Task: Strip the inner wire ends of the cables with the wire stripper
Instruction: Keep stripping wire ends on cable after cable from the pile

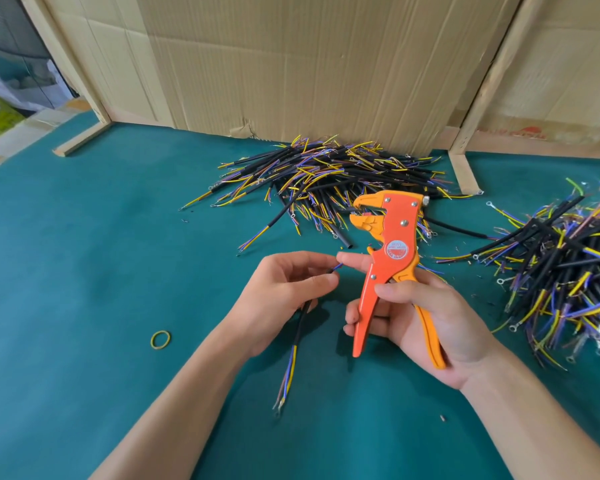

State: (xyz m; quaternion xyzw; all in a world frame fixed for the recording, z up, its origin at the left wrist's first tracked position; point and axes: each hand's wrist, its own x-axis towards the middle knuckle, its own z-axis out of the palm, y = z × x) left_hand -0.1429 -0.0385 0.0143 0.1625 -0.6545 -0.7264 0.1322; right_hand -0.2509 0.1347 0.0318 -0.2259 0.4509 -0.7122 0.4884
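My left hand (284,285) pinches a short black cable (300,327) near its upper end, where a blue inner wire sticks out toward my right forefinger. The cable's lower end hangs over the green table mat (101,271), showing yellow, blue and brown wires with bare tips. My right hand (426,320) grips the handles of an orange wire stripper (392,251), held upright with its jaws open and pointing left, above the blue wire tip and apart from it.
A big pile of black cables (326,178) with coloured wire ends lies behind the stripper against a cardboard wall (291,64). A second pile (568,265) spreads at the right. A yellow rubber band (160,339) lies at the left. Wooden posts (465,168) stand on the mat.
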